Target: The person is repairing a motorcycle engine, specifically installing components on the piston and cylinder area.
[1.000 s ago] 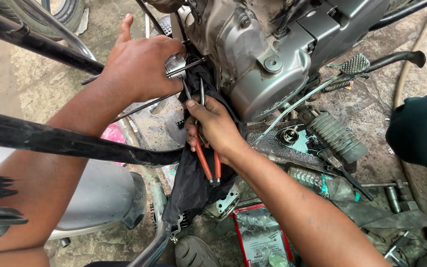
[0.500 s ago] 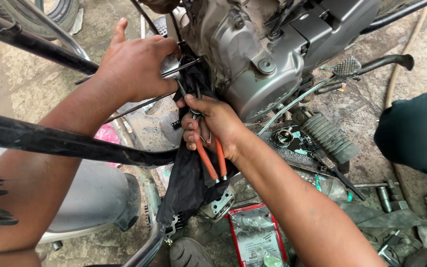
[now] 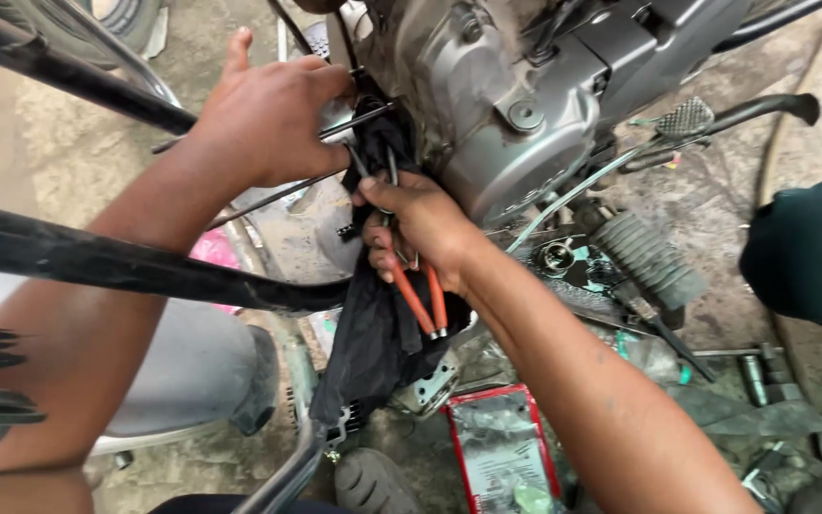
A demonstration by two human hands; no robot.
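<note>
My right hand (image 3: 416,228) grips pliers with orange handles (image 3: 419,298), their jaws pointing up beside the grey motorcycle engine (image 3: 525,105). My left hand (image 3: 273,114) is closed on a thin metal rod or cable (image 3: 354,124) at the engine's left side, thumb raised. A black cloth or plastic sheet (image 3: 373,333) hangs under both hands. The plier tips are partly hidden behind my fingers and the cloth.
A black frame tube (image 3: 116,262) crosses in front of my left arm. A ribbed rubber footpeg (image 3: 647,255), a gear lever (image 3: 715,119), loose bolts and parts lie on the dirty ground at right. A red-edged packet (image 3: 501,452) lies below. Someone's dark-clothed leg (image 3: 811,252) is at the right edge.
Both hands have stayed at the engine's left side. My right hand with the pliers has shifted slightly up towards the engine; the view has drifted a little.
</note>
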